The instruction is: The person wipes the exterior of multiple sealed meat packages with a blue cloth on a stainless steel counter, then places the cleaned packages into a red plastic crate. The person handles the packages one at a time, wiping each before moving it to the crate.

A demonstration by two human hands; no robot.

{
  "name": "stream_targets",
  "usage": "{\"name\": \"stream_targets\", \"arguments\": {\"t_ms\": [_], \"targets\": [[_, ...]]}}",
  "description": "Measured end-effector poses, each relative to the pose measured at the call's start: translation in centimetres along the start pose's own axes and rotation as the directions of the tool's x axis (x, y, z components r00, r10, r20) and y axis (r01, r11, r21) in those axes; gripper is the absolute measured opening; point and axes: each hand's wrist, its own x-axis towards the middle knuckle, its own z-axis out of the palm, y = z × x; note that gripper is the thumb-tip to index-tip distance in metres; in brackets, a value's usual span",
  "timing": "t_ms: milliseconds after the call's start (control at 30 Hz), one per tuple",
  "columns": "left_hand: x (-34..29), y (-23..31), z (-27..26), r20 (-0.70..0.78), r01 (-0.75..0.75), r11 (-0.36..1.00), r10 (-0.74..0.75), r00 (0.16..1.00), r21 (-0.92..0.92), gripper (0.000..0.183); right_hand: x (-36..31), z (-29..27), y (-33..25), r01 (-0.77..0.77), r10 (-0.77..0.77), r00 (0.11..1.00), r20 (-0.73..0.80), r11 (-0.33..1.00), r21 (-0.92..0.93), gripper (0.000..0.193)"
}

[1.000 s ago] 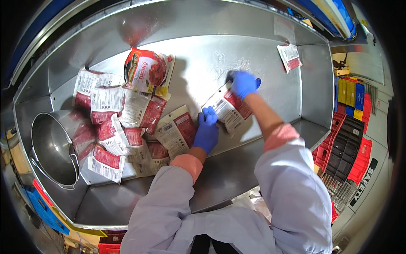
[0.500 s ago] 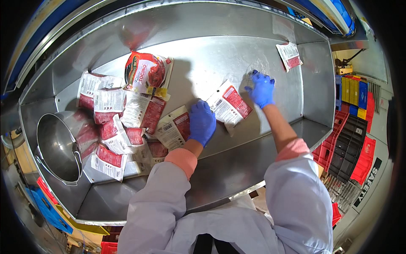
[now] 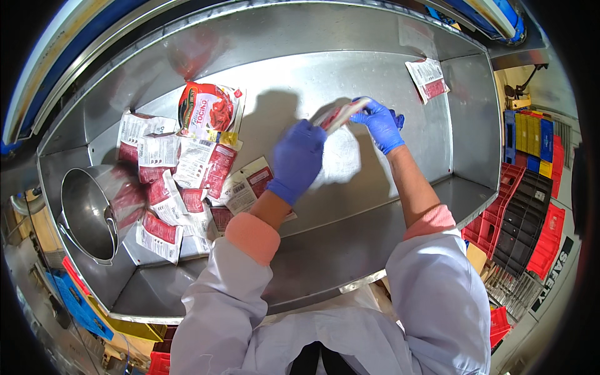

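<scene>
A flat food pouch (image 3: 342, 116), red and white, is held up tilted, nearly edge-on, above the metal trough's floor. Its left end is in my blue-gloved left hand (image 3: 300, 153), whose fingers are partly hidden. At its upper right end, my blue-gloved right hand (image 3: 380, 127) pinches the edge with thumb and forefinger while other fingers stick out. Below my left wrist lies another pouch (image 3: 240, 197) with a white and red back. Farther left sits a heap of similar pouches (image 3: 159, 153), and a red pouch with a food picture (image 3: 207, 112) lies face up on top.
The steel trough (image 3: 325, 275) has raised walls all round. A metal pail (image 3: 84, 215) with a wire handle leans over in its left end. One lone pouch (image 3: 428, 80) rests by the far right corner. Red and black crates (image 3: 519, 215) stand outside to the right.
The pouch that lay between my hands is now lifted off the trough floor and held by both. My left hand has moved up; my right hand has come in to the pouch's edge.
</scene>
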Motion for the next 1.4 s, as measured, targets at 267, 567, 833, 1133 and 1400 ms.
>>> {"name": "stream_targets", "arguments": {"t_ms": [267, 567, 833, 1133, 1400], "targets": [[-2.2, -3.4, 7.4, 0.232, -0.197, 0.947, 0.138, 0.963, 0.255, 0.022, 0.9, -1.1, 1.8, -0.053, 0.025, 0.98, -0.198, 0.989, -0.135, 0.026], [-7.1, -3.6, 6.8, 0.292, -0.281, 0.905, 0.188, 0.938, 0.319, 0.049, -2.0, 1.3, 1.9, -0.039, -0.44, 0.887, -0.138, 0.228, -0.973, 0.036], [-7.3, -5.2, 6.4, 0.325, -0.246, 0.942, 0.164, 0.931, 0.228, 0.051, -0.6, -3.2, 6.6, -0.129, -0.203, 0.925, -0.322, 0.629, -0.767, 0.034], [-6.1, -2.9, 5.0, 0.513, -0.312, 0.873, 0.086, 0.854, 0.374, 0.038, -4.3, 8.7, 2.9, 0.449, -0.277, 0.872, 0.403, 0.129, -0.884, 0.019], [-7.2, -3.2, 6.9, 0.355, -0.183, 0.927, 0.059, 0.933, 0.327, 0.05, -4.4, 9.0, 2.7, 0.294, -0.145, 0.949, 0.28, 0.088, -0.952, 0.014]]}}
